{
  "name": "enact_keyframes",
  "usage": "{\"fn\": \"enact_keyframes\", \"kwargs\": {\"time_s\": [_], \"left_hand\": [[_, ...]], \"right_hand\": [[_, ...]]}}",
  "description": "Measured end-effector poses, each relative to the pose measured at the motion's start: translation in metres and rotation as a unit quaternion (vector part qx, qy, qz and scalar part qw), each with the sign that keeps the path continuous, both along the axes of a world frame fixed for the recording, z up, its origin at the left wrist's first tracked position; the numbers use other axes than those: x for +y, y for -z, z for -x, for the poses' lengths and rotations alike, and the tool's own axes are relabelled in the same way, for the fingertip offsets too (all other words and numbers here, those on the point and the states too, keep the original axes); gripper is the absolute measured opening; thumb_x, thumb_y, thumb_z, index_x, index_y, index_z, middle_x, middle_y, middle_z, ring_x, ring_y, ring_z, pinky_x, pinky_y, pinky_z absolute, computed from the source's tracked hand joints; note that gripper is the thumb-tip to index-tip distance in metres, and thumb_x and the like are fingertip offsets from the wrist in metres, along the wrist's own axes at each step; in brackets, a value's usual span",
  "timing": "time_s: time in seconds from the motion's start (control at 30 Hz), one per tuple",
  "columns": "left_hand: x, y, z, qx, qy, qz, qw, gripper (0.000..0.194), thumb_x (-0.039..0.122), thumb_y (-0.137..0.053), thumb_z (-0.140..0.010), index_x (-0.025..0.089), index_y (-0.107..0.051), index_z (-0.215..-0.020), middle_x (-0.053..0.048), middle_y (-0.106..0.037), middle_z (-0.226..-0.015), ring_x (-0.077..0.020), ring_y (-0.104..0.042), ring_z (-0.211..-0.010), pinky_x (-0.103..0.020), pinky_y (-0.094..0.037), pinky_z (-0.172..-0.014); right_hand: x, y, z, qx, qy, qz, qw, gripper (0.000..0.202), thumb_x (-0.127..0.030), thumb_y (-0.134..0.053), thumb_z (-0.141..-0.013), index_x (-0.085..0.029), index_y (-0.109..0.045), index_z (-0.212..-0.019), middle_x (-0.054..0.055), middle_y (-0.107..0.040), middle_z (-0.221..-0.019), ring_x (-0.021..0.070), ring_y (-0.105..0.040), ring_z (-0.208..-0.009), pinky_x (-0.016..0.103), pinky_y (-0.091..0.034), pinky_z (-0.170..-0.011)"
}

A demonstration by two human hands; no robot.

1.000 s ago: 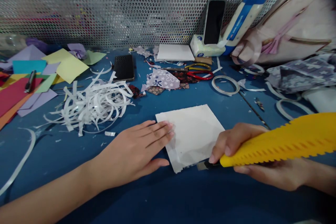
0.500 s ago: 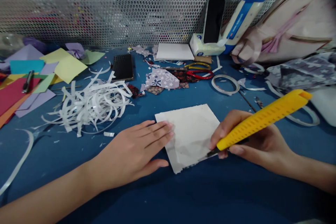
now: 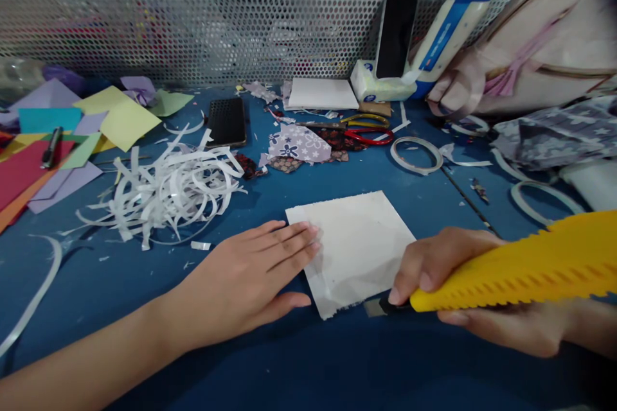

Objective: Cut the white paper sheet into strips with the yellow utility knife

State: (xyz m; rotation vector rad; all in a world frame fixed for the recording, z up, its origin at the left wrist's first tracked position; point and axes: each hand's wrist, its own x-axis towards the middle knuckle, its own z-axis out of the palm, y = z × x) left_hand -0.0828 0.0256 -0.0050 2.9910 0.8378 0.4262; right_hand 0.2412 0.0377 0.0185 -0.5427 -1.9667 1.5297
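A white square of card (image 3: 359, 241) with a ragged front edge lies on the blue table. My left hand (image 3: 260, 270) is flat, its fingertips resting on the card's left side and its thumb stretched out beside it. My right hand (image 3: 448, 270) is wrapped round a yellow utility knife (image 3: 525, 270), whose handle points right towards the camera. The knife's blade (image 3: 375, 307) shows just below the front edge of the card; whether it touches the card I cannot tell.
A heap of white paper strips (image 3: 171, 189) lies left, near coloured papers (image 3: 53, 167). Behind are a dark phone (image 3: 226, 122), fabric scraps (image 3: 301, 144), scissors (image 3: 369, 131) and a tape roll (image 3: 417, 155). A second phone (image 3: 396, 35) leans on a tissue pack (image 3: 378, 82). A pink bag (image 3: 544, 32) stands at right.
My right hand has moved right and towards me, and the knife handle has swung lower. The blade has come off the card's front edge. My left hand stays put.
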Motion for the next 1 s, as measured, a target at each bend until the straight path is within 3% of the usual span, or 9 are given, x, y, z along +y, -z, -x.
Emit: {"fn": "enact_keyframes", "kwargs": {"time_s": [0.3, 0.5, 0.73, 1.0], "left_hand": [[0.000, -0.001, 0.000, 0.000, 0.000, 0.002, 1.000, 0.052, 0.044, -0.030, -0.112, 0.011, -0.053, -0.147, -0.011, -0.053, -0.154, -0.0216, -0.048, -0.145, -0.038, -0.030, -0.126], [-0.001, 0.000, 0.001, -0.002, -0.004, -0.011, 1.000, 0.052, 0.045, -0.029, -0.113, 0.012, -0.053, -0.145, -0.008, -0.050, -0.156, -0.0199, -0.047, -0.146, -0.035, -0.023, -0.128], [0.001, -0.010, -0.001, 0.031, 0.008, -0.006, 0.999, 0.054, 0.044, -0.029, -0.113, 0.009, -0.057, -0.143, -0.011, -0.053, -0.152, -0.0235, -0.055, -0.139, -0.038, -0.037, -0.122], [0.003, -0.011, 0.000, 0.019, 0.017, 0.022, 0.999, 0.050, 0.042, -0.039, -0.111, 0.008, -0.055, -0.145, -0.015, -0.051, -0.153, -0.0270, -0.053, -0.141, -0.043, -0.038, -0.122]], "right_hand": [[-0.001, 0.000, 0.000, 0.005, 0.002, 0.013, 1.000, 0.042, -0.006, -0.073, -0.082, -0.030, -0.065, -0.116, 0.005, -0.079, -0.103, 0.0182, -0.078, -0.090, 0.026, -0.061, -0.081], [-0.001, 0.000, 0.001, -0.011, 0.000, 0.018, 1.000, 0.043, -0.005, -0.073, -0.082, -0.031, -0.065, -0.116, 0.005, -0.079, -0.105, 0.0190, -0.078, -0.091, 0.026, -0.061, -0.081], [-0.002, 0.000, 0.000, -0.010, 0.020, 0.011, 1.000, 0.037, -0.008, -0.073, -0.085, -0.029, -0.065, -0.114, 0.006, -0.079, -0.103, 0.0205, -0.078, -0.093, 0.028, -0.063, -0.082], [0.000, -0.001, 0.009, -0.003, 0.123, 0.019, 0.992, 0.020, -0.017, -0.077, -0.088, -0.025, -0.069, -0.104, 0.006, -0.077, -0.094, 0.0194, -0.078, -0.082, 0.023, -0.065, -0.071]]}}
